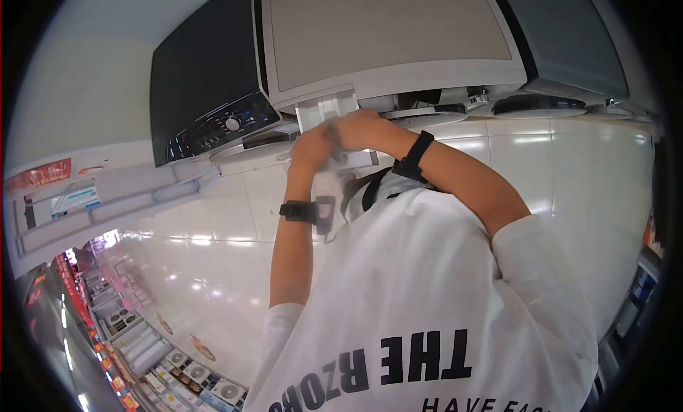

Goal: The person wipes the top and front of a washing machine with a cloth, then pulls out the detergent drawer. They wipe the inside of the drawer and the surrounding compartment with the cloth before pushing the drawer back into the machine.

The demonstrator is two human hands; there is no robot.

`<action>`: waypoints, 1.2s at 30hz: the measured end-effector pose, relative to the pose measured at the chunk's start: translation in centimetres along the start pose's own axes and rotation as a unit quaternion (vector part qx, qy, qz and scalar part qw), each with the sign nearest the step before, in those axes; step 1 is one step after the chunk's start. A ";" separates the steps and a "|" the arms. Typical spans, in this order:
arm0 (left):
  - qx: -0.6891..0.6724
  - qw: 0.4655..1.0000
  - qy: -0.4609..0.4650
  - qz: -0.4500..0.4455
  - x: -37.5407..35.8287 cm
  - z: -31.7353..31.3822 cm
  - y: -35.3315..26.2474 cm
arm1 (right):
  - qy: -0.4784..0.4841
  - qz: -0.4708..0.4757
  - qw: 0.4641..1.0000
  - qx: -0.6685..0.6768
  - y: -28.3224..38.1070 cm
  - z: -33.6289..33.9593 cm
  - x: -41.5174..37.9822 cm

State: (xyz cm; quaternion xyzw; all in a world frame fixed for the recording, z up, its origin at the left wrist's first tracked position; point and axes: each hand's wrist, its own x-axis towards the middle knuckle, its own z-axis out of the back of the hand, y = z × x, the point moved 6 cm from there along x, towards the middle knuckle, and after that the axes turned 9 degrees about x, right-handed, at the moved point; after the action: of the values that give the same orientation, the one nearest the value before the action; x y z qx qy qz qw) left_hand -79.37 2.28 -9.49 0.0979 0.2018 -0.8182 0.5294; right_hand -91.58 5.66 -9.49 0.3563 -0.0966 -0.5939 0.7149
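Note:
My left hand (310,149) and my right hand (364,129) meet in front of a pulled-out white drawer (311,113) at the front of a washing machine. Between them is a crumpled grey cloth (336,138), blurred, with the fingers of both hands closed on it. The drawer lies just beyond my knuckles, and my hands hide part of it. Black bands circle both of my wrists.
The machine's broad beige top (391,31) spans the upper middle. A black machine with a knob (206,85) stands to the left, a dark grey one (569,42) to the right. Glossy tiled floor (206,263) lies below; shelves with boxed goods (185,383) stand at lower left.

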 end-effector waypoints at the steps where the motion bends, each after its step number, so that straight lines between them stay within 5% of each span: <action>1: 0.007 1.000 0.009 -0.005 0.1 0.1 0.0 | -0.004 0.001 1.000 0.005 0.0 0.1 0.0; 9: 0.005 1.000 0.022 0.007 0.3 0.0 -0.3 | 0.020 -0.055 0.997 0.045 -0.2 1.1 -0.2; 19: 0.021 0.999 0.039 -0.015 1.0 -0.3 -0.2 | 0.042 0.002 0.998 0.045 -0.5 0.3 1.2; 36: 0.065 0.994 -0.071 -0.060 0.6 0.3 -1.1 | 0.063 -0.007 0.997 0.039 -0.2 1.2 1.0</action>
State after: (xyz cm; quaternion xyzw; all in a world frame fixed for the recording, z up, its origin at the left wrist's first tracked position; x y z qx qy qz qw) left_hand -80.59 2.08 -9.17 0.0616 0.1155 -0.8648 0.4847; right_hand -92.13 4.23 -9.08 0.4216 -0.0717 -0.5710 0.7008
